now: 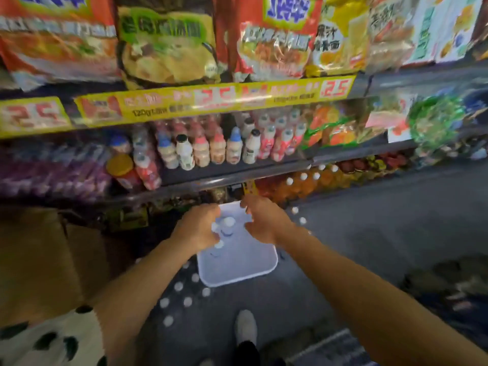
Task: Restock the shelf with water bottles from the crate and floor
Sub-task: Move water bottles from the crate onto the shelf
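Left hand [196,228] is curling over the water bottles [224,228] in the crate [237,270]; right hand [264,223] is hovering, fingers loosely open. Grip unclear through blur. Risk: bottles slipping if grabbed several together.

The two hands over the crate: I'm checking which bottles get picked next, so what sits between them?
In the head view, white-capped water bottles in the clear crate sit between the left hand and the right hand.

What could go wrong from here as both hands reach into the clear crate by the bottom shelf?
1. The left hand seems to gather several water bottles at once; one could slip out.
2. Loose bottles on the floor stand near the shoe and may be kicked over.
3. The crate is light plastic and might shift.
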Motion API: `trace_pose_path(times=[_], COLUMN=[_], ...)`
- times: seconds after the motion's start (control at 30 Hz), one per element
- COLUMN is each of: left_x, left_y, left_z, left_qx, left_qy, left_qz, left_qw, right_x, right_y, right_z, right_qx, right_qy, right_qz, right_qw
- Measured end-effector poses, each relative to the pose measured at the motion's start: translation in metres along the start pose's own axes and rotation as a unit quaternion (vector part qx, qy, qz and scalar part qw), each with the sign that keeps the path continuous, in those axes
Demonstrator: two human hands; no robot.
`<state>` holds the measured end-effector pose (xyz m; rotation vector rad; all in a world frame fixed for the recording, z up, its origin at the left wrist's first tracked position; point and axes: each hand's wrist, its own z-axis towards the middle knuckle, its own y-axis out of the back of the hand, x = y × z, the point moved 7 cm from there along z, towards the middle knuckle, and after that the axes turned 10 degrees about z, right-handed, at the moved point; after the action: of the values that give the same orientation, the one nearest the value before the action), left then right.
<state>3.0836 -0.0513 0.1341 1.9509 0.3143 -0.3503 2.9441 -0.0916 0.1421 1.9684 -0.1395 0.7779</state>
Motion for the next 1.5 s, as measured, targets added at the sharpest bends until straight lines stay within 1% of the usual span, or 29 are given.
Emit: trace_pose_path(times=[0.07, 0.13, 0.27, 0.37, 0.5, 0.57, 0.67, 0.73, 0.83, 0.93, 1.0, 1.07, 1.2, 1.3, 1.33, 1.5], left_x=[0.028, 0.052, 0.091, 0.111, 0.122, 0.126, 0.127, 0.127, 0.12, 0.106, 0.089, 0.066, 0.009, -0.035, -0.045, -0.098], left_y=[-0.043, -0.079, -0.144, -0.174, -0.189, -0.191, -0.188, -0.178, -0.151, -0.118, -0.085, -0.045, 0.045, 0.108, 0.124, 0.207], left_z=[0.014, 0.025, 0.045, 0.056, 0.065, 0.066, 0.061, 0.054, 0.041, 0.026, 0.011, -0.005, -0.038, -0.063, -0.069, -0.111], left_qx=[0.013, 0.02, 0.052, 0.035, 0.009, -0.002, -0.005, -0.006, -0.016, -0.013, -0.025, -0.02, -0.025, -0.041, -0.05, -0.099], left_qy=[0.017, 0.046, 0.082, 0.086, 0.094, 0.097, 0.097, 0.1, 0.094, 0.078, 0.061, 0.032, -0.06, -0.116, -0.125, -0.162], left_qz=[-0.013, -0.016, -0.023, -0.044, -0.048, -0.06, -0.064, -0.058, -0.064, -0.071, -0.079, -0.095, -0.149, -0.186, -0.209, -0.238], left_qw=[1.0, 0.999, 0.995, 0.995, 0.994, 0.993, 0.993, 0.993, 0.993, 0.994, 0.995, 0.995, 0.987, 0.975, 0.969, 0.953], right_x=[-0.03, -0.053, -0.081, -0.096, -0.106, -0.105, -0.1, -0.091, -0.06, -0.013, 0.025, 0.068, 0.154, 0.209, 0.223, 0.285], right_y=[-0.051, -0.1, -0.177, -0.219, -0.252, -0.255, -0.249, -0.231, -0.18, -0.107, -0.053, 0.006, 0.124, 0.198, 0.217, 0.306], right_z=[0.018, 0.036, 0.069, 0.09, 0.107, 0.112, 0.11, 0.104, 0.086, 0.058, 0.037, 0.013, -0.039, -0.078, -0.086, -0.147], right_qx=[0.03, 0.058, 0.087, 0.103, 0.106, 0.108, 0.12, 0.128, 0.135, 0.128, 0.118, 0.105, 0.056, 0.009, 0.0, -0.061], right_qy=[-0.025, -0.026, -0.023, -0.035, -0.012, 0.005, 0.01, 0.02, 0.034, 0.058, 0.094, 0.134, 0.202, 0.237, 0.242, 0.262], right_qz=[0.017, -0.003, -0.041, -0.064, -0.107, -0.131, -0.132, -0.128, -0.101, -0.092, -0.109, -0.141, -0.161, -0.15, -0.138, -0.084], right_qw=[0.999, 0.998, 0.995, 0.992, 0.989, 0.985, 0.984, 0.983, 0.985, 0.986, 0.983, 0.975, 0.965, 0.96, 0.96, 0.959])
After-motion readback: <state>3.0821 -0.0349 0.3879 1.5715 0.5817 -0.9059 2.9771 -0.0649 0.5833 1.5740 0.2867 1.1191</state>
